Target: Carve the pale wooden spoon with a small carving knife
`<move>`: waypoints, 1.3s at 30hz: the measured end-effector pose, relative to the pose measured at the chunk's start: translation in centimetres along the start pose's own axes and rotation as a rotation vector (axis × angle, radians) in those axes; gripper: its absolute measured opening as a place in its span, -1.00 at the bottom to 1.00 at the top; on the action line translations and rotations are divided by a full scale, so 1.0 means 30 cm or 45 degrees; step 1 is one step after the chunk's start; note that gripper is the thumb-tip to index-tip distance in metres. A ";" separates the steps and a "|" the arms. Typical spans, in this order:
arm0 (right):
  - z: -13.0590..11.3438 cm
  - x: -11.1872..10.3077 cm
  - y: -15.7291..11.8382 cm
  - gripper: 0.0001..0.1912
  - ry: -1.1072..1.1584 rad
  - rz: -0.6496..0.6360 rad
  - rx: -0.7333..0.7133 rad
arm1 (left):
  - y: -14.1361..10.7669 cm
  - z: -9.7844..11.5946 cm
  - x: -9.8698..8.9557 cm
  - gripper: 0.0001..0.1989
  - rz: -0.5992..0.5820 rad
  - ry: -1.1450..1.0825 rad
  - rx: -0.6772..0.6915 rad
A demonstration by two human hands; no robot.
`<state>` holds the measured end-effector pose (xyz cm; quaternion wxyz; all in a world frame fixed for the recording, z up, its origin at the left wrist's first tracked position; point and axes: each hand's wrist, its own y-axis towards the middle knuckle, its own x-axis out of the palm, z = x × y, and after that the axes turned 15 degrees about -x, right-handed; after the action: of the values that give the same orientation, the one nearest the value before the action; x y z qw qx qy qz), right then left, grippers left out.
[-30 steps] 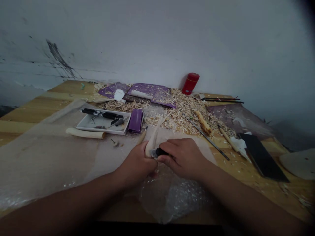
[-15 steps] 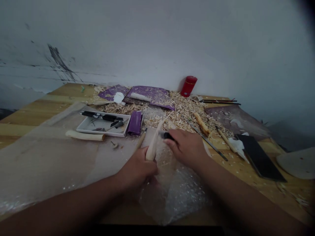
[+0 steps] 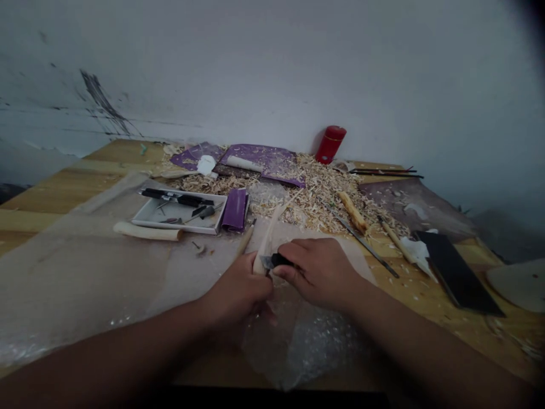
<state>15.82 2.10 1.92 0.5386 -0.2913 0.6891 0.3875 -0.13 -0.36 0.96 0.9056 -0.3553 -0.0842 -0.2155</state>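
Plain white plaster wall (image 3: 272, 68) rising directly behind the far edge of a pale wooden table (image 3: 123, 152), with dark scuff streaks (image 3: 102, 99) and faint horizontal cracks (image 3: 46, 108) toward the left. Dim, soft, even light throughout, deepening toward the top right corner of the view. Beyond the table's left edge, a dark strip (image 3: 11, 193), too shadowed to identify.

A red cylindrical canister (image 3: 330, 145) is set at the far edge, pale wood shavings (image 3: 315, 199) are heaped before it, and a shallow white tray (image 3: 179, 228) lies left.
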 end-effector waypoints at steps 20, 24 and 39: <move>0.065 -0.038 -0.026 -0.60 -0.055 0.184 0.183 | 0.004 -0.026 -0.002 -0.84 -0.264 -0.208 -0.043; -0.011 -0.016 -0.002 -0.61 0.078 -0.009 -0.007 | 0.004 -0.022 -0.006 -0.89 -0.189 -0.223 -0.031; 0.174 -0.062 -0.040 -0.55 -0.403 0.264 0.593 | -0.002 -0.037 -0.002 -0.76 -0.161 -0.059 -0.143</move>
<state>19.96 5.88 2.83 0.6491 -0.0239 0.6932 0.3126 -0.21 -1.15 0.17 0.8667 -0.4045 -0.1153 -0.2682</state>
